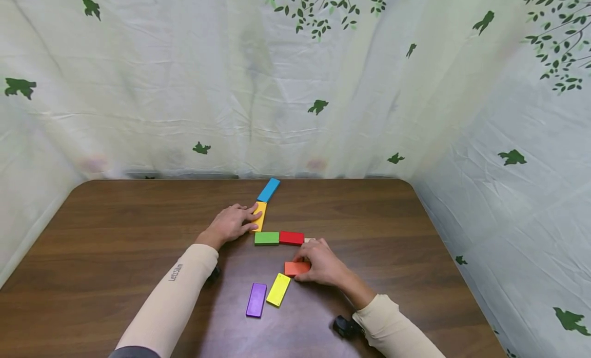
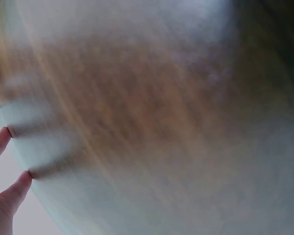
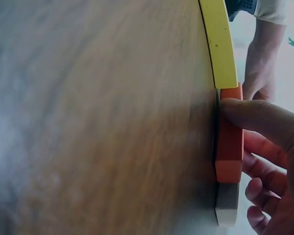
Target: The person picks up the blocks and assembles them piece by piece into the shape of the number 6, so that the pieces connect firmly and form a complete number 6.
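My right hand (image 1: pixel 321 264) pinches an orange block (image 1: pixel 297 269), its thumb on the near long side; the fingers on the far side are partly hidden in the head view. My left hand (image 1: pixel 229 223) rests its fairly straight fingertips on an amber block (image 1: pixel 260 214). Off the amber block's far end a blue block (image 1: pixel 269 190) slants away. By its near end lies a green block (image 1: pixel 267 238), end to end with a red block (image 1: pixel 292 238). A pale block (image 1: pixel 310 240) at the red one's right is mostly hidden behind my right hand.
Closer to me a yellow block (image 1: pixel 278 290) lies slanted near the orange block's left end. Left of it is a purple block (image 1: pixel 256 300). All lie on a brown wooden table (image 1: pixel 138 235), with a white leaf-printed curtain (image 1: pixel 208 91) behind its far edge.
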{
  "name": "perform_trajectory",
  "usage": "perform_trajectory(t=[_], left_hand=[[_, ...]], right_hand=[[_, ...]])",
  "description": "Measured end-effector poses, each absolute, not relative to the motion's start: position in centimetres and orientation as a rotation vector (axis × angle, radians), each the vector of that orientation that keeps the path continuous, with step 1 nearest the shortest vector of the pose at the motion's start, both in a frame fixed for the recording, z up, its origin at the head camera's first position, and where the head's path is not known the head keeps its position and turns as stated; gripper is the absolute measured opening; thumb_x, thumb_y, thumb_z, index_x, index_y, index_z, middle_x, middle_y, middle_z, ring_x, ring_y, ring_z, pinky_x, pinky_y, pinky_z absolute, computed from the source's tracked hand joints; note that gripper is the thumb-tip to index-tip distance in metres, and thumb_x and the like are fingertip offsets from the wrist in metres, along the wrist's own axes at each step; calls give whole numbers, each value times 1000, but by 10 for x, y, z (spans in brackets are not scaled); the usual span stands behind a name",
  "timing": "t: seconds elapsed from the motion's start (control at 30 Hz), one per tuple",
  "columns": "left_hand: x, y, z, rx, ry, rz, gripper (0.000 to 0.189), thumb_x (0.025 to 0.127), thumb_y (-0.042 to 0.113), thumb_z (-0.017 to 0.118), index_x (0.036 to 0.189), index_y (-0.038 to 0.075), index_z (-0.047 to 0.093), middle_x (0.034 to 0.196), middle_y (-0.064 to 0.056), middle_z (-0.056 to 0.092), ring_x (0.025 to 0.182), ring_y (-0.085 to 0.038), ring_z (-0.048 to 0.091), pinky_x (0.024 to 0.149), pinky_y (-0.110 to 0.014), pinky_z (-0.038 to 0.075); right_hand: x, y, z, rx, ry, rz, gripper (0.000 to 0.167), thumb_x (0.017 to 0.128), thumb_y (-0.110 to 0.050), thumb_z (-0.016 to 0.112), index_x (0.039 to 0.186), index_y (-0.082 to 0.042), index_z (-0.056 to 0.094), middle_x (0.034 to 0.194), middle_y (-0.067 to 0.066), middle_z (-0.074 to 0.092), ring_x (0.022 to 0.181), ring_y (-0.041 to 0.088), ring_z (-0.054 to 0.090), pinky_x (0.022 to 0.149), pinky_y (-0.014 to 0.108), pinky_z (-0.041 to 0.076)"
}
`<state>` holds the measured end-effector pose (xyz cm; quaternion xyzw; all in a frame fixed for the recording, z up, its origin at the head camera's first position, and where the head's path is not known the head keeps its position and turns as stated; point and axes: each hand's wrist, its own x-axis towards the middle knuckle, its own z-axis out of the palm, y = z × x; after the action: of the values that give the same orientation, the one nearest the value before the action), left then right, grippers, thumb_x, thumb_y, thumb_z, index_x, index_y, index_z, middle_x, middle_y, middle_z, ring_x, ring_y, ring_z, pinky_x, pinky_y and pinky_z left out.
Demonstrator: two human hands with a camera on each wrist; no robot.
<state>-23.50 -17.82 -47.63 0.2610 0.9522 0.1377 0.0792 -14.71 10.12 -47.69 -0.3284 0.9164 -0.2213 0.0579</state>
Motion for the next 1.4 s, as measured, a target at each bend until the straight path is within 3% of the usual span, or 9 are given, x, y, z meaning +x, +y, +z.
perform_trajectory(t=[0.43, 0.87, 1.1, 1.4], left_hand=[[-235, -178, -478, 772, 2847, 413, 49, 94, 33, 61, 138, 14, 52, 150, -10, 39, 128, -43, 42, 102, -58, 35], [-236, -179, -478, 759, 2849, 402, 49, 94, 33, 61, 138, 14, 52, 150, -9, 39, 128, -43, 42, 103, -57, 35], [-236, -179, -478, 749, 2848, 418, 49, 94, 34, 61, 138, 15, 52, 150, -9, 39, 129, -42, 42, 103, -58, 35], [-236, -178, -479, 770, 2854, 409, 49, 94, 34, 61, 138, 15, 52, 150, -10, 39, 128, -43, 43, 102, -57, 36]], right_hand=[[-149, 99, -476, -997, 2753, -622, 29, 73, -29, 85, 95, -15, 75, 88, -10, 64, 85, 6, 53, 81, 33, 32], [-147, 98, -473, -1023, 2738, -648, 44, 72, -29, 85, 111, -16, 71, 102, -7, 65, 98, 10, 52, 87, 35, 35], [-147, 94, -465, -1187, 2618, -609, 42, 73, -31, 84, 111, -20, 69, 110, -7, 60, 105, 10, 51, 96, 37, 37], [-149, 82, -462, -1377, 2447, -563, 37, 76, -30, 83, 109, -20, 70, 113, -7, 57, 111, 9, 47, 100, 29, 33]])
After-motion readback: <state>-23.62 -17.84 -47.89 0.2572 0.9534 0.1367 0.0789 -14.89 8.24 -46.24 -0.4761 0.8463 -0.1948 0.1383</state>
